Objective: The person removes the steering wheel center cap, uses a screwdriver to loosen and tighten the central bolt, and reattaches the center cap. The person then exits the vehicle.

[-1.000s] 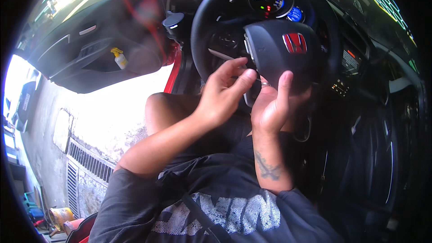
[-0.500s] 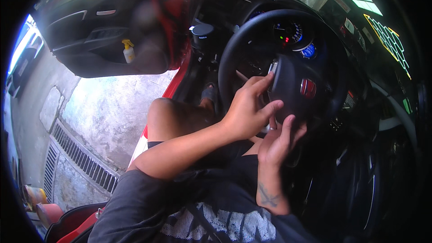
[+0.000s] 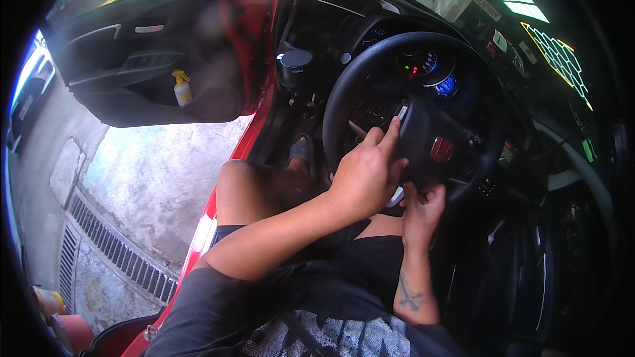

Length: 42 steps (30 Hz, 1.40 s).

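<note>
A black steering wheel [image 3: 337, 86] faces me, and its centre pad [image 3: 423, 133] carries a red badge. My left hand [image 3: 365, 178] is at the pad's left edge. Its index finger stretches up along that edge beside a small silvery strip [image 3: 402, 111], and the thumb bends toward the pad. My right hand [image 3: 423, 210] is closed at the pad's lower edge, thumb up and fingers curled. The fingertips behind the pad are hidden. A pale, shiny piece [image 3: 395, 197] shows between the two hands. Behind the wheel the instrument cluster [image 3: 423, 69] is lit.
To the left the car door [image 3: 159, 73] stands wide open, a spray bottle [image 3: 181, 89] with a yellow head in its pocket. A lidded dark cup [image 3: 296, 63] sits by the dashboard's left end. Outside are a concrete floor [image 3: 145, 172] and a drain grate [image 3: 119, 244].
My left index finger has straightened along the pad's edge. My right hand has moved slightly right, its fingers now more curled under the pad. The view has shifted a little.
</note>
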### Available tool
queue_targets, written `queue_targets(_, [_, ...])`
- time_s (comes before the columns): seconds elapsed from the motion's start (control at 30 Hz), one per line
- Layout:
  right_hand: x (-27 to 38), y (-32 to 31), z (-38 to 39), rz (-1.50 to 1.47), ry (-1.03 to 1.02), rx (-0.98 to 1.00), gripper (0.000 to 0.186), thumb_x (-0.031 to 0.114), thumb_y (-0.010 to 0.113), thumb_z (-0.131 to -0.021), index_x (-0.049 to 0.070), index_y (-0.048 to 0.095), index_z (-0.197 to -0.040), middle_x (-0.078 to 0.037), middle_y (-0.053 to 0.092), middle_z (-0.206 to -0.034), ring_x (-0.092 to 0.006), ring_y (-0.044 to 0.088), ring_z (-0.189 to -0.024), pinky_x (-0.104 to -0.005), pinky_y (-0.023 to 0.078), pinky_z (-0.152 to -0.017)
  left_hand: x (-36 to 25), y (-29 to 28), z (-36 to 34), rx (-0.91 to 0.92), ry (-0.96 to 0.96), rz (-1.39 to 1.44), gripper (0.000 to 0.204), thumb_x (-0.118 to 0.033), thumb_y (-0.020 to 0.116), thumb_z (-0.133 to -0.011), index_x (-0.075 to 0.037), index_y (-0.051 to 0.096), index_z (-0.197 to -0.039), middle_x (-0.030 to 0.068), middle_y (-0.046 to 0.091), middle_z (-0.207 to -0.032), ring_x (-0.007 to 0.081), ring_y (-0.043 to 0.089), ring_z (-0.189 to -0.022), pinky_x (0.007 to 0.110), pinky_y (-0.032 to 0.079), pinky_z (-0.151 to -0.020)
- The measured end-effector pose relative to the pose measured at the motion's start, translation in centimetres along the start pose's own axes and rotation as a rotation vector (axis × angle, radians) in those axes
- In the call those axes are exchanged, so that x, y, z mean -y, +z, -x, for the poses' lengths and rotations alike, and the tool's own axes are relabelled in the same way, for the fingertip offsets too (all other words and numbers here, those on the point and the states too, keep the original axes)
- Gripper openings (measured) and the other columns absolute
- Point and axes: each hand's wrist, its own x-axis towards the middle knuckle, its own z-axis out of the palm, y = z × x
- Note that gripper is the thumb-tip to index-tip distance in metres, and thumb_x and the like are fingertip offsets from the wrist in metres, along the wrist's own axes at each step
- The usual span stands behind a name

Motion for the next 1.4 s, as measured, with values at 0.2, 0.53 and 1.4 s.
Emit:
queue_targets(0.2, [1.0,0.5,0.3,0.000,0.051,-0.011,0.052,0.023,0.087,-0.095,-0.001,0.053,-0.125,-0.012,0.070,-0.113,-0.0104,0.066,-0.080,-0.0227,0.054,-0.069,1.5,1.1,0.4,-0.033,0.050,0.131,0.071,-0.013,0.072,-0.097,0.002,0.043,-0.160,0.0210,0.058,-0.112,0.0414,0.069,-0.090,0.049,0.056,-0.078])
queue_targets(0.53, [0.3,0.4,0.1,-0.034,-0.058,-0.025,0.058,0.021,0.091,-0.090,-0.002,0.053,-0.127,-0.011,0.070,-0.113,-0.0121,0.068,-0.085,-0.0238,0.055,-0.073,1.8,0.5,0.4,-0.048,0.042,0.204,0.071,-0.009,0.076,-0.097,-0.002,0.047,-0.161,0.0127,0.053,-0.091,0.0259,0.057,-0.077,0.037,0.052,-0.072])
queue_targets(1.4, [0.5,-4.4,-0.6,-0.291,0.272,0.202,0.042,0.006,0.093,-0.082,-0.004,0.072,-0.116,-0.011,0.079,-0.102,-0.0166,0.076,-0.084,-0.0284,0.063,-0.072,3.5,0.9,-0.6,0.113,0.185,0.468,0.067,0.001,0.083,-0.087,0.002,0.060,-0.151,0.0089,0.055,-0.085,0.0211,0.060,-0.066,0.032,0.050,-0.059])
